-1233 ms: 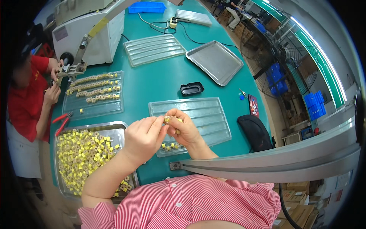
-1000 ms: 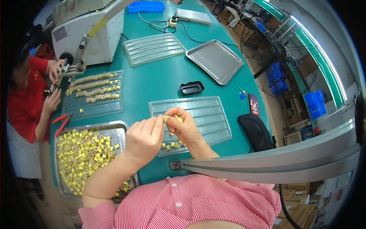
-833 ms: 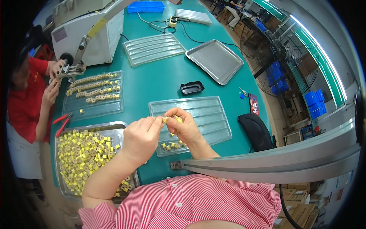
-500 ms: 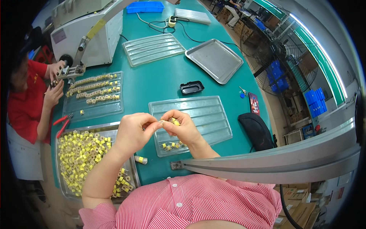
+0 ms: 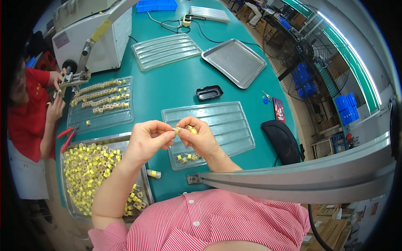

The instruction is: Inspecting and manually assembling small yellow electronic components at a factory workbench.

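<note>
My left hand (image 5: 151,139) and my right hand (image 5: 202,141) meet above the near edge of a clear ribbed tray (image 5: 226,129). Pinched between thumb and finger of the right hand are small yellow-taped coils (image 5: 191,129); their exact number is hidden. The left fingertips are closed at the end of one coil, on what look like its thin wire leads. A few more such coils (image 5: 187,158) lie in the tray's nearest groove, below the right hand. Under my left forearm stands a metal tray (image 5: 147,184) heaped with loose yellow-and-beige coils (image 5: 90,171).
Red-handled pliers (image 5: 67,137) lie beyond the heaped tray. A co-worker in red handles a part at a machine (image 5: 92,42) on the left, near a tray of coil rows (image 5: 102,119). A metal rail (image 5: 293,182) crosses at right. A black case (image 5: 279,142) lies beyond it.
The left fingers have shifted slightly at the coil's end, and the other left fingers have spread a little. The right hand keeps its coils. The co-worker's hands moved slightly.
</note>
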